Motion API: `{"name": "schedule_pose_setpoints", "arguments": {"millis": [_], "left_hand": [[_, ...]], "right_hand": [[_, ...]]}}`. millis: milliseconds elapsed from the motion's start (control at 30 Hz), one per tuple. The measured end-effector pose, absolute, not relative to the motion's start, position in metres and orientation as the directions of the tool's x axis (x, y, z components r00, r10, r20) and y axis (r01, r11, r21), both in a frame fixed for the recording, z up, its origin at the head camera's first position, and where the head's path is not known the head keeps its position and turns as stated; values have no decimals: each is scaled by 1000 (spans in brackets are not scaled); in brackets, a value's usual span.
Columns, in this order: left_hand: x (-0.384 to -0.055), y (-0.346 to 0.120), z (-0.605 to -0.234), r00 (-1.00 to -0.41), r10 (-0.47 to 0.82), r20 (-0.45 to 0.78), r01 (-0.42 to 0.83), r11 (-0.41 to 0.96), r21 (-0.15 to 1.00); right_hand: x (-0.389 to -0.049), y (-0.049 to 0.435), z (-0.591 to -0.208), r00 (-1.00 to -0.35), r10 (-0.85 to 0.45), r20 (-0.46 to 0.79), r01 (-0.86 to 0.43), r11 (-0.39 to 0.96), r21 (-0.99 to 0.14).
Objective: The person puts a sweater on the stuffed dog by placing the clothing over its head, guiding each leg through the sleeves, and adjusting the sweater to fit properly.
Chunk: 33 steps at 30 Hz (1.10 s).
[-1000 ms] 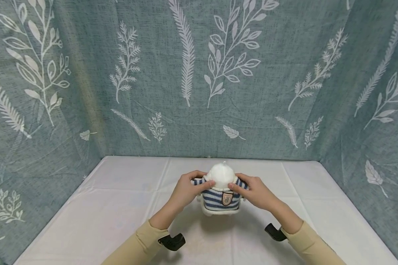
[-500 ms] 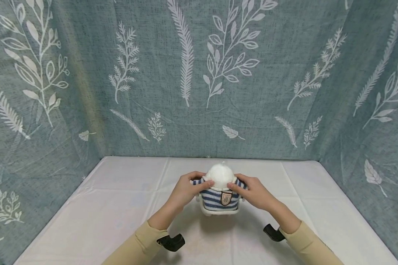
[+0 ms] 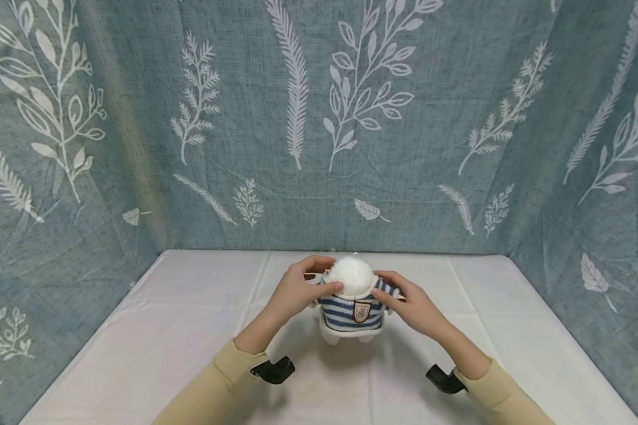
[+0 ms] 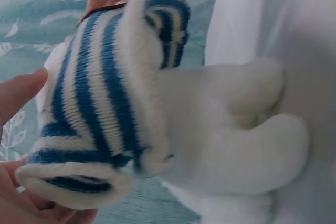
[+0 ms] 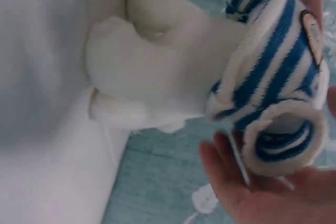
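Observation:
A white plush toy (image 3: 353, 276) stands upright on the table, seen from behind or in front; I cannot tell which. Its blue-and-white striped knit sweater (image 3: 342, 313) carries a shield-shaped patch (image 3: 361, 311) and sits high, with the white body (image 4: 210, 124) bare below the hem in both wrist views. My left hand (image 3: 298, 289) grips the sweater's left shoulder, thumb on the white head, fingers behind. My right hand (image 3: 412, 304) holds the right shoulder by its sleeve (image 5: 283, 137), fingers behind it. A thin pale strip (image 5: 239, 156) shows by the right fingers.
A white cloth covers the table (image 3: 202, 342). Teal curtains (image 3: 234, 118) with white leaf prints hang behind and on both sides. Black wrist mounts (image 3: 273, 370) stick out from beige sleeves (image 3: 218, 378).
The sweater's hem has risen slightly, showing more of the feet. The left hand has shifted up, and the right hand has moved a little outward from the head.

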<state>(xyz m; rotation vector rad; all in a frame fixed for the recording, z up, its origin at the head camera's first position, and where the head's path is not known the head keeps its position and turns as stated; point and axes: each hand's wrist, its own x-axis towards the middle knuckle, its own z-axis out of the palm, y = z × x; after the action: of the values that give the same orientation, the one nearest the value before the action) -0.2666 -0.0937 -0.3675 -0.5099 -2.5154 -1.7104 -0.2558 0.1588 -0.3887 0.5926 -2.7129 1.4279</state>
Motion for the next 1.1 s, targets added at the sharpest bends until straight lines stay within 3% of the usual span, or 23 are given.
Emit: {"name": "schedule_pose_setpoints", "arguments": {"millis": [300,633,867,1100], "left_hand": [[-271,-89,-352,-935,267,234,323,363,874],[-273,-86,-348,-907,346,241,370,377,849],[-276,-87,-351,-895,381,231,382,390,838],[-276,-88,-356,-895,385,227,380,387,840]], "right_hand": [[-227,163,-373,-922,-46,385,-359,473,-804],[-210,156,-382,-975,-197,105,-179,414,-893],[-211,147,-391,-954,-298,41,-159,383,-910],[-214,136,-396,-959,-281,22,-114,312,-943]]}}
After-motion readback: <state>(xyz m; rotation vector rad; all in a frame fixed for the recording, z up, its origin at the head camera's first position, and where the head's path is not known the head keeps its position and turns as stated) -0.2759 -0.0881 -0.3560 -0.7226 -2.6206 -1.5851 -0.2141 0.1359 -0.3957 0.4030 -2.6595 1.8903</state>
